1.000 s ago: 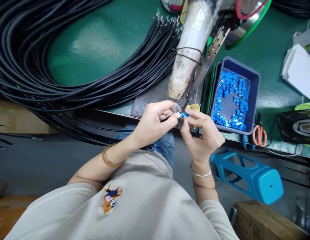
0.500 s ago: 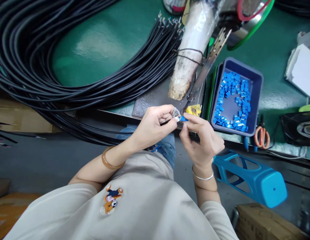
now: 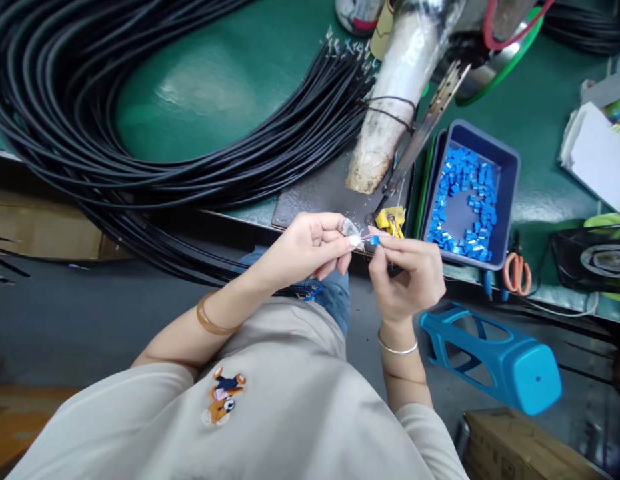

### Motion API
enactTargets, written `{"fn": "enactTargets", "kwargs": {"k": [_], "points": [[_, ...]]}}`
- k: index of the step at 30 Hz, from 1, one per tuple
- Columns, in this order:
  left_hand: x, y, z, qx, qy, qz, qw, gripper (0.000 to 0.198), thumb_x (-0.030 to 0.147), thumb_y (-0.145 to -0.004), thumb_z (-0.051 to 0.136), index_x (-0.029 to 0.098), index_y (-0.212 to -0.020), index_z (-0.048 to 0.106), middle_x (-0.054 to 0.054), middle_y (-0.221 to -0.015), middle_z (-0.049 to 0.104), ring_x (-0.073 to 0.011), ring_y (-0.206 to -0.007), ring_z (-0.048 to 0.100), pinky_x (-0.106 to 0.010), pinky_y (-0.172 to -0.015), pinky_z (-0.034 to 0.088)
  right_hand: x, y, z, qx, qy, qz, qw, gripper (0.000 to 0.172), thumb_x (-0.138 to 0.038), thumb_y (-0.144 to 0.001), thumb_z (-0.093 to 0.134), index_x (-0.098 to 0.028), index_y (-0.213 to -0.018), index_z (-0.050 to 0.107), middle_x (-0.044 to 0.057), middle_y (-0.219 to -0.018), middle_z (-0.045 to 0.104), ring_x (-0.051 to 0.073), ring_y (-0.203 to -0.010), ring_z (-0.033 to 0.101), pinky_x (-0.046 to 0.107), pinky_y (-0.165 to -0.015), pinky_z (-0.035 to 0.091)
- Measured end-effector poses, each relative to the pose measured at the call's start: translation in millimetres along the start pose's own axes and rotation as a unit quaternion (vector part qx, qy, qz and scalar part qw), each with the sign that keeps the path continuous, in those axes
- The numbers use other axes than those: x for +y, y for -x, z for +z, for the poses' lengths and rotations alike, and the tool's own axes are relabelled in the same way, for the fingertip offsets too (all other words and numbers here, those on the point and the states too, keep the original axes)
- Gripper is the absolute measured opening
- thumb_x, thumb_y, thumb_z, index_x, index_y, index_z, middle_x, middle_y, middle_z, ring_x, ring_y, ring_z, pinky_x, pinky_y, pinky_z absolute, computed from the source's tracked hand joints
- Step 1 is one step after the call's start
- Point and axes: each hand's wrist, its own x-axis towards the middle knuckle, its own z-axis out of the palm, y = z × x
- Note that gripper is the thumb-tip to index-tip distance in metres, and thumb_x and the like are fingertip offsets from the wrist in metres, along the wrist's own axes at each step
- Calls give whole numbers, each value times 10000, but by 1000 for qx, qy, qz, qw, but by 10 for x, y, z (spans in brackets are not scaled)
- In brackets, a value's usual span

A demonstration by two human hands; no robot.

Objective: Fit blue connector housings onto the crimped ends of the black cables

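Observation:
My left hand pinches the stripped end of a cable, and thin coloured wires stick out past its thumb. A small blue connector sits at the tips of these wires, gripped between the thumb and fingers of my right hand. Whether the wires are fully inside the connector is too small to tell. Just beyond my fingers is a yellow fixture under a soldering station's metal arm. The white wrapped tube ends above the dark plate.
A large bundle of black cables covers the left of the green table. A grey bin with many blue connectors stands right, near orange-handled scissors. Below the edge lies a blue plastic stool; a cardboard box is on the floor.
My hands have drawn slightly apart, so more of the coloured wires shows between my left thumb and the blue connector. The whole view has shifted a little.

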Motion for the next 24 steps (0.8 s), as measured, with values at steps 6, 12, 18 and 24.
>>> {"fn": "enactTargets", "kwargs": {"k": [6, 12, 18, 24], "points": [[-81, -1, -61, 15, 43, 3, 999, 313, 355, -846, 748, 121, -744, 567, -3, -613, 663, -2, -373, 434, -124, -364, 295, 3, 96, -65, 6, 3, 33, 999, 150, -113, -884, 674, -227, -979, 657, -3, -894, 745, 145, -812, 737, 283, -725, 608], [-76, 37, -41, 26, -9, 27, 999, 217, 245, -893, 643, 124, -729, 569, -12, -615, 670, -15, -384, 457, -131, -377, 345, -21, 58, -205, -93, 145, -97, 980, 258, -190, -870, 733, -238, -1116, 673, -74, -590, 604, 78, -466, 507, 250, -515, 412], [-55, 89, -1, 35, -76, 57, 995, 143, 187, -872, 623, 126, -748, 585, -2, -623, 659, -19, -446, 494, -120, -441, 391, -39, 14, -132, -148, 91, -61, 983, 145, -162, -896, 687, -226, -1025, 671, -57, -645, 647, 58, -487, 497, 229, -525, 393], [-40, 115, 55, 37, -128, 94, 987, 91, 140, -791, 633, 115, -706, 609, 4, -599, 604, -42, -516, 497, -142, -479, 387, -155, -89, -229, -78, -118, 251, 958, 78, -295, -935, 645, -234, -888, 657, -81, -593, 560, 41, -441, 468, 187, -419, 320]]}}
